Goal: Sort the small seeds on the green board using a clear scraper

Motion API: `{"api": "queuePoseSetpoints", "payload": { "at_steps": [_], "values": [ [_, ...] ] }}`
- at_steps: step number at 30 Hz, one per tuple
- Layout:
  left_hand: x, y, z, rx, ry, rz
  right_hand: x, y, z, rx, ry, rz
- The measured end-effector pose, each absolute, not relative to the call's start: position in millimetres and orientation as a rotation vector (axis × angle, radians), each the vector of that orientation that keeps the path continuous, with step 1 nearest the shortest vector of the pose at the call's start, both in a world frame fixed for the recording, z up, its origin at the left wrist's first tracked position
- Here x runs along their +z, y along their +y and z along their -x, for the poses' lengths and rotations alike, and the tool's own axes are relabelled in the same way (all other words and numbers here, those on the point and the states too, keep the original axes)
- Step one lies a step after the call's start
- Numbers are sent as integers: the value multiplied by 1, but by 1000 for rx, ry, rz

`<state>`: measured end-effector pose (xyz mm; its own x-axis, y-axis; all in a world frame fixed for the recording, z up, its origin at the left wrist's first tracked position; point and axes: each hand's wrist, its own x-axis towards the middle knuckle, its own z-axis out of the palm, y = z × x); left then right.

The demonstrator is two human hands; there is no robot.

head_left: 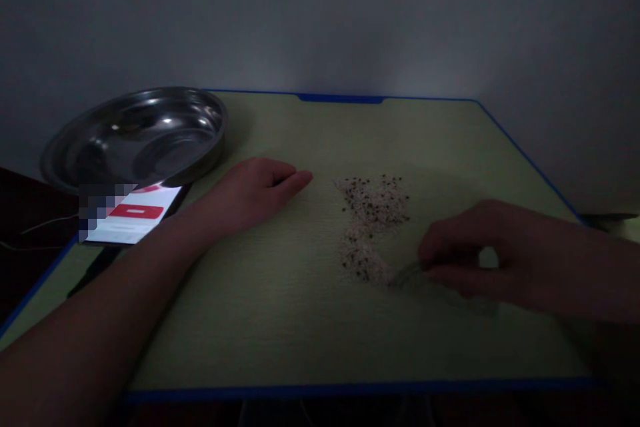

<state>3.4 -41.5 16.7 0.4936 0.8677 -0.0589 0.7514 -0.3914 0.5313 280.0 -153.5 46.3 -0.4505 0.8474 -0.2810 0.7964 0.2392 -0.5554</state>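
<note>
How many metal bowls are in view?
1: the metal bowl at the far left corner of the table, just beyond the lit phone and left of the grains; no other shows.

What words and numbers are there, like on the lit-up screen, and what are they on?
No text can be read for sure.
Lit screen: part is blocked out by squares; the rest is blurred.
Red bar on it: a small white mark, too blurred to read.
Grey line below that: too faint to read.
Metal basin and tabletop: no writing shows.
</note>
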Motion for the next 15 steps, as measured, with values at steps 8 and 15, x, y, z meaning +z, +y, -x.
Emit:
{"api": "queuePoseSetpoints", "payload": {
  "at_steps": [8,15],
  "values": [
    [17,-41,-2,309,1336,-2242,42,-147,-272,1141,-2511,1568],
    [17,-41,-4,316,1327,-2255,50,-155,-272,1033,-2564,1537]
  ]
}}
